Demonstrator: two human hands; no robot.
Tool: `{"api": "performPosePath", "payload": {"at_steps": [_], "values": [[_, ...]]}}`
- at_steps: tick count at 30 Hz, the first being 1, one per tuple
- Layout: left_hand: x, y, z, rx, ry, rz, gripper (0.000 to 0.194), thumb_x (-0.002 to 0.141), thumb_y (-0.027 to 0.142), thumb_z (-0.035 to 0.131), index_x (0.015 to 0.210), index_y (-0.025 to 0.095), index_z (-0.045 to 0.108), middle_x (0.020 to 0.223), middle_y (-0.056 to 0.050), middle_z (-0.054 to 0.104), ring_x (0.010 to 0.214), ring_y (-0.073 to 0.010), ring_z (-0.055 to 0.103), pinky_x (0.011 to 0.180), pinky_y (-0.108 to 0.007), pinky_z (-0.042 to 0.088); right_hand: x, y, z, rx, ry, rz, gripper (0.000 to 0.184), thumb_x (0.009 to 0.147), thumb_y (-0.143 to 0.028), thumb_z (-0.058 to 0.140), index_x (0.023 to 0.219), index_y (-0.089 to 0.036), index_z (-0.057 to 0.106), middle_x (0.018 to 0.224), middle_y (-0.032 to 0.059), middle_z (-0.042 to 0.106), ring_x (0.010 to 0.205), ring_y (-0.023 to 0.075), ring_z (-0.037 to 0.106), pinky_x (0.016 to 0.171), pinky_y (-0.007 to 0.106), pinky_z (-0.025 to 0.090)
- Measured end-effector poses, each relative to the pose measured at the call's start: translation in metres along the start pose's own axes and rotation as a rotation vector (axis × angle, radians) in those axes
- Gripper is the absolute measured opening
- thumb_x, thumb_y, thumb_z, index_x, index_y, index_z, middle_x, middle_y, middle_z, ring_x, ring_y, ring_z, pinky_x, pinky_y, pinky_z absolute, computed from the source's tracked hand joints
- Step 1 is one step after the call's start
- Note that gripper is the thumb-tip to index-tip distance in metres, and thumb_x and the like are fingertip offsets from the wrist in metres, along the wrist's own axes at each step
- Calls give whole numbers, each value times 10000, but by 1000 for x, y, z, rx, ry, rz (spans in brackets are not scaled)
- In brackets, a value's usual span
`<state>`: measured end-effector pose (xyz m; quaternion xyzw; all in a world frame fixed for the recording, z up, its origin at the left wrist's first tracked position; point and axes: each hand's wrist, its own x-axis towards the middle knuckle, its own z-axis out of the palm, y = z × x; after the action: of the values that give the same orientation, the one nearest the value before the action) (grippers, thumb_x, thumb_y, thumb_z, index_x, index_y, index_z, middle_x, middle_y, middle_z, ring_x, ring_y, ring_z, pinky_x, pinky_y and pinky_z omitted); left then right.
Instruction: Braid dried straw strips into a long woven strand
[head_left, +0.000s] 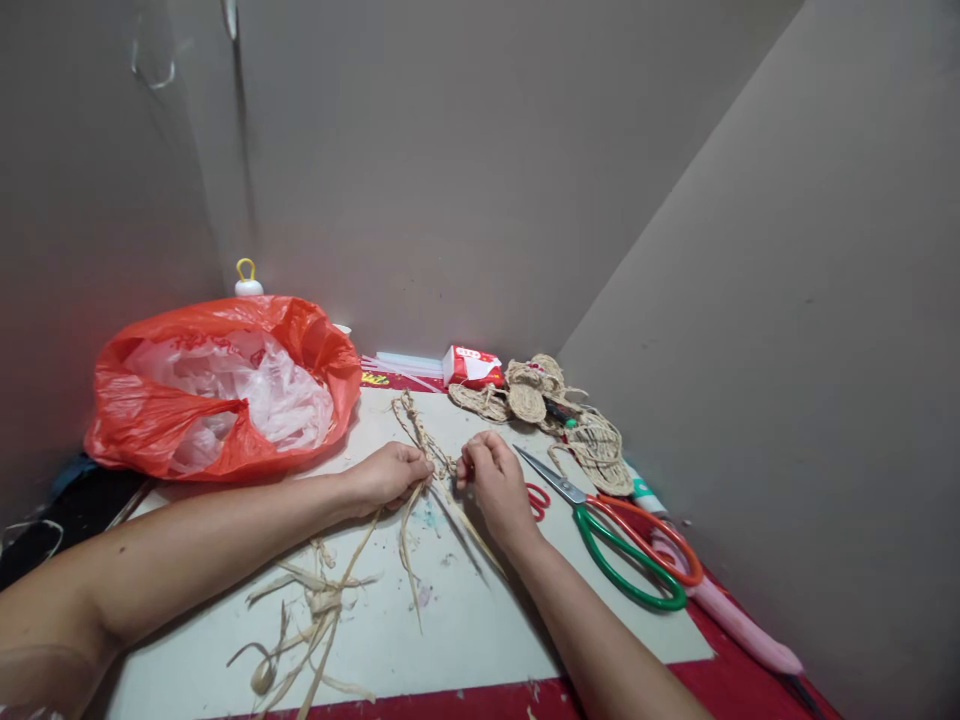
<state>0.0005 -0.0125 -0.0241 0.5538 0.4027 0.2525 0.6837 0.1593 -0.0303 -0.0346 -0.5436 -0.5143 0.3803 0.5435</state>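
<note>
Centrally, over a pale board [480, 640], the left hand [390, 474] pinches a braided straw strip [418, 432] between thumb and fingers; the right hand [495, 487] curls just beside it, whether grasping a strand cannot be told. Loose straw strands [324, 602] lie nearer the wearer, large scissors [576, 494] to the right.

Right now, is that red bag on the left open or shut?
Open: the red bag's mouth gapes wide, and crumpled whitish plastic shows inside it.
</note>
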Motion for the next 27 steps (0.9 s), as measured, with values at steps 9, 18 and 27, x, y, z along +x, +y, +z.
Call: {"api": "performPosePath", "payload": {"at_steps": [9, 18, 27], "values": [[-1, 3, 2, 5, -23, -6, 343, 777, 467, 540, 623, 202, 386, 425, 100, 282, 348, -51, 188, 347, -215, 116, 17, -23, -3, 158, -136, 99, 279, 730, -404, 632, 607, -183, 513, 489, -37, 547, 363, 69, 436, 381, 195, 324], [3, 4, 4, 8, 3, -53, 337, 761, 487, 557, 661, 191, 431, 424, 103, 291, 348, -46, 190, 347, -209, 133, 38, -15, 12, 351, -142, 278, 384, 751, -491, 583, 555, -170, 505, 415, -39, 490, 335, 58, 407, 350, 170, 317], [3, 4, 5, -8, 4, -51, 337, 759, 504, 556, 684, 188, 463, 416, 107, 284, 342, -47, 179, 336, -203, 130, 20, -23, 6, 380, -120, 207, 258, 702, -388, 669, 753, -205, 495, 540, -67, 549, 395, 64, 450, 374, 160, 353]]}}
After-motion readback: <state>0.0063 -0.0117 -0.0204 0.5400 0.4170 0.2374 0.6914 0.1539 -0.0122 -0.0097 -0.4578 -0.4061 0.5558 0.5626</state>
